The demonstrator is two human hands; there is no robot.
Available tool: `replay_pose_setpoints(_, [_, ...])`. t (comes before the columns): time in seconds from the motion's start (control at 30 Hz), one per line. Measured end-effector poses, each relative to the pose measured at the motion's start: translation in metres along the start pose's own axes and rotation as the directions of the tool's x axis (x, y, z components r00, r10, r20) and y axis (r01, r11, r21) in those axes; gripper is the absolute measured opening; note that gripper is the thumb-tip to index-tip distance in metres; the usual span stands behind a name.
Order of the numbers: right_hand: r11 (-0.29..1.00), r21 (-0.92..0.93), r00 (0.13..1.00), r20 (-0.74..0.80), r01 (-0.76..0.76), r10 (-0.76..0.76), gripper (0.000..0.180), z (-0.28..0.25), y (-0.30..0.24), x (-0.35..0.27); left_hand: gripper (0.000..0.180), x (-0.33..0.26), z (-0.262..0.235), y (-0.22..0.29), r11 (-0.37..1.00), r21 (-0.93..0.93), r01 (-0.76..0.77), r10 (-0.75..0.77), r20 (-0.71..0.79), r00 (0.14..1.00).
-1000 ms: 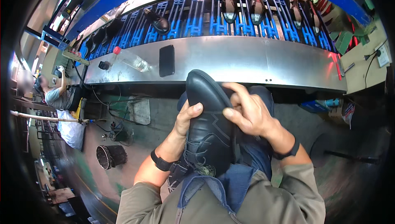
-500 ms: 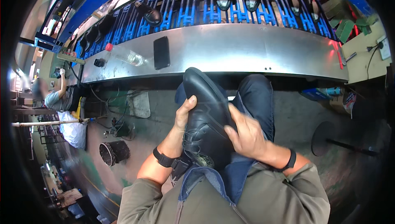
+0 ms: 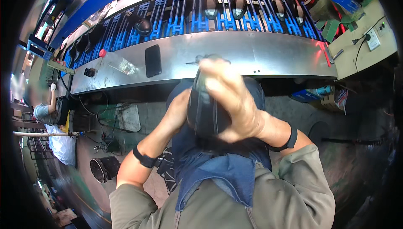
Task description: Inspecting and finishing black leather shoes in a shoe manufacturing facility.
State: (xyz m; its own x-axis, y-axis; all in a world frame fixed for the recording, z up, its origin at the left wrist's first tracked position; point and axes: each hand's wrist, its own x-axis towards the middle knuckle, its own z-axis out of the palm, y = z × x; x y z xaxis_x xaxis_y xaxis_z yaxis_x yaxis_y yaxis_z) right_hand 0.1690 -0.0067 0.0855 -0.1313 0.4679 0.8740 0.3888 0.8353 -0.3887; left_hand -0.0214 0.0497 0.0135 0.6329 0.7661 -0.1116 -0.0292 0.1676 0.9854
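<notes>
A black leather lace-up shoe (image 3: 205, 117) is held above my lap, a seam running along the side facing me. What look like lace ends show at its far end, over the bench edge. My left hand (image 3: 179, 108) grips the shoe's left side, its fingers mostly hidden behind it. Over the upper and right side lies my right hand (image 3: 231, 96), fingers bent round the shoe and smeared by motion. The shoe's far part is largely covered by that hand.
A metal bench (image 3: 247, 54) spans the front, bearing a phone (image 3: 153, 61), a clear bottle (image 3: 121, 64) and a small black object (image 3: 89, 72). Behind it, blue racks (image 3: 176, 17) carry several shoes. A black bucket (image 3: 104, 169) stands on the floor at left; a person (image 3: 44, 110) works far left.
The shoe has been turned round, its toe no longer pointing at the bench. My right hand has moved from its side to over its top. The view has shifted slightly.
</notes>
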Motion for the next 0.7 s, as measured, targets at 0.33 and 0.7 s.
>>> replay_pose_setpoints(0.33, [0.263, 0.045, 0.258, 0.408, -0.964, 0.876, 0.071, 0.005, 0.096, -0.108, 0.073, -0.011, 0.04, -0.054, 0.975, 0.013, -0.223, 0.223, -0.107, 0.969])
replay_pose_setpoints(0.7, [0.461, 0.006, 0.459, 0.121, -0.887, 0.88, 0.045, -0.014, 0.072, -0.101, 0.053, 0.055, 0.028, -0.048, 0.94, 0.336, -0.051, 0.139, -0.241, 0.96])
